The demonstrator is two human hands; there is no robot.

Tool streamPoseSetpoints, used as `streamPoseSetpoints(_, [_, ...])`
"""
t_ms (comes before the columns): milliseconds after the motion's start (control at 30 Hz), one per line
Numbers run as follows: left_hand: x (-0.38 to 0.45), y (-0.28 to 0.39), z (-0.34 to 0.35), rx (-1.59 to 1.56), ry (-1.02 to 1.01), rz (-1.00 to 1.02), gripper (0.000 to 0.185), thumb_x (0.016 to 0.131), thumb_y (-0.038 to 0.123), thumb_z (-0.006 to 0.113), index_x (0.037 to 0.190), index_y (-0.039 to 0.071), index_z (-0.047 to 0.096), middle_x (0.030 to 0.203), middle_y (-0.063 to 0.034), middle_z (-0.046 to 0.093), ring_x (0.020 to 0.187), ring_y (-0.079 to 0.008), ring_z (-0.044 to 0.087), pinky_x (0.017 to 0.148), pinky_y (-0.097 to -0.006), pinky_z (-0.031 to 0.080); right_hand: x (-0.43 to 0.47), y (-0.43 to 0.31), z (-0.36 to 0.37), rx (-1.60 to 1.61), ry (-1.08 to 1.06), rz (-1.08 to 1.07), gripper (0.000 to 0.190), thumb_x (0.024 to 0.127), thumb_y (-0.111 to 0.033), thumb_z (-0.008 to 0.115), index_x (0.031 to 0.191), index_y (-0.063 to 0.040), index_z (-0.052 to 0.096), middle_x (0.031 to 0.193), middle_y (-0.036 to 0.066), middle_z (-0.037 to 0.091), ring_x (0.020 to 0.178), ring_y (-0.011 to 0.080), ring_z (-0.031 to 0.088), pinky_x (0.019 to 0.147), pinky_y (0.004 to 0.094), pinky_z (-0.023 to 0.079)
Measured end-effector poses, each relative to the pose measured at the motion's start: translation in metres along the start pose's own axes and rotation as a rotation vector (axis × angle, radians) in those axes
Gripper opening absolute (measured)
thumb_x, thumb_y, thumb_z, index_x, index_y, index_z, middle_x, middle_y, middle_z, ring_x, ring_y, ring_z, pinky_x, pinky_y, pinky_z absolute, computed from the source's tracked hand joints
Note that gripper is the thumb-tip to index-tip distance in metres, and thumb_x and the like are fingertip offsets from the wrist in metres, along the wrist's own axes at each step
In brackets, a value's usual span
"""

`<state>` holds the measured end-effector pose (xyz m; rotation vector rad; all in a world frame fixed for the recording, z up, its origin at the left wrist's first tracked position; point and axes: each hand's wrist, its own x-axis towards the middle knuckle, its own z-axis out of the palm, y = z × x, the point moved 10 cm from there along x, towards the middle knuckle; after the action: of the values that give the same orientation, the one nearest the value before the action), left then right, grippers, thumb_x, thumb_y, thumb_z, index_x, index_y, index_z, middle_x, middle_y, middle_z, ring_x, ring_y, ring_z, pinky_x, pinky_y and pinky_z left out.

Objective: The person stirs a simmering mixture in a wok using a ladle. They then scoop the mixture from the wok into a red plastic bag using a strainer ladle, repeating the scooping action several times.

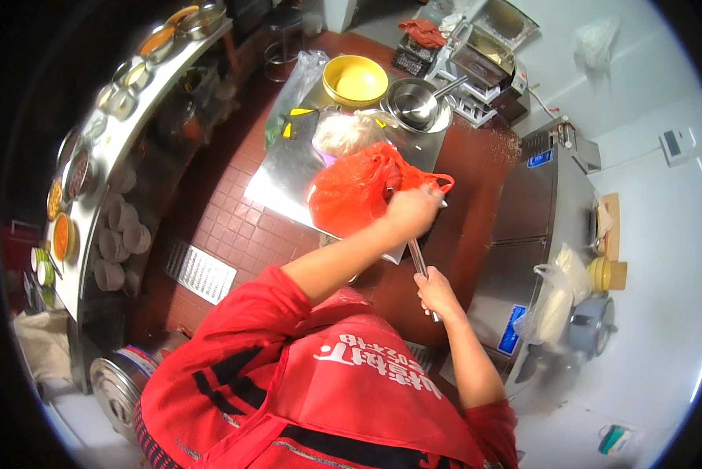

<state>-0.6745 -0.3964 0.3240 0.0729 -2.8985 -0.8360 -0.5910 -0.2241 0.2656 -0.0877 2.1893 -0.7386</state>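
Note:
My right hand is closed around a long metal handle; the far end of the handle runs up under my left forearm, out of sight. My left hand is curled beside the handles of a red plastic bag. A small white tip pokes out by its fingers, but what it belongs to is hidden. The full, rounded bag rests on the near part of a stainless steel table. Just behind it stands a clear plastic bag with pale contents.
Yellow bowl and metal pots occupy the table's far end. Steel cabinet stands at right. Along the left runs a counter with food bowls, stacked white bowls below. Lidded metal pot sits at lower left.

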Motion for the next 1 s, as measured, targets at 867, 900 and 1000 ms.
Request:
streamPoseSetpoints(867, [-0.049, -0.153, -0.061, -1.308, 0.24, -0.43, 0.052, 0.083, -0.002, 0.06, 0.134, 0.007, 0.057, 0.094, -0.0075, 0.07, 0.085, -0.0131, 0.067, 0.075, -0.0257, 0.053, 0.027, 0.018, 0.044, 0.505, -0.239, 0.061, 0.023, 0.102, -0.027, 0.055, 0.104, -0.006, 0.045, 0.076, 0.003, 0.05, 0.052, 0.0119, 0.048, 0.042, 0.0303, 0.044])
streamPoseSetpoints(900, [-0.064, -0.164, -0.077, -1.266, 0.29, -0.436, 0.051, 0.082, -0.002, 0.059, 0.133, 0.006, 0.059, 0.096, -0.0078, 0.071, 0.084, -0.0135, 0.066, 0.075, -0.0252, 0.053, 0.03, 0.023, 0.032, 0.4, -0.175, 0.067, 0.024, 0.102, -0.027, 0.054, 0.104, -0.005, 0.045, 0.073, 0.003, 0.05, 0.05, 0.0124, 0.048, 0.04, 0.0308, 0.043])
streamPoseSetpoints(1000, [-0.082, -0.177, -0.103, -1.155, 0.382, -0.434, 0.051, 0.078, -0.004, 0.059, 0.129, 0.006, 0.062, 0.098, -0.0067, 0.07, 0.085, -0.0123, 0.064, 0.074, -0.024, 0.051, 0.033, 0.019, 0.016, 0.114, -0.136, -0.053, 0.029, 0.1, -0.028, 0.052, 0.096, 0.0, 0.047, 0.063, 0.006, 0.049, 0.043, 0.0156, 0.05, 0.036, 0.0353, 0.043])
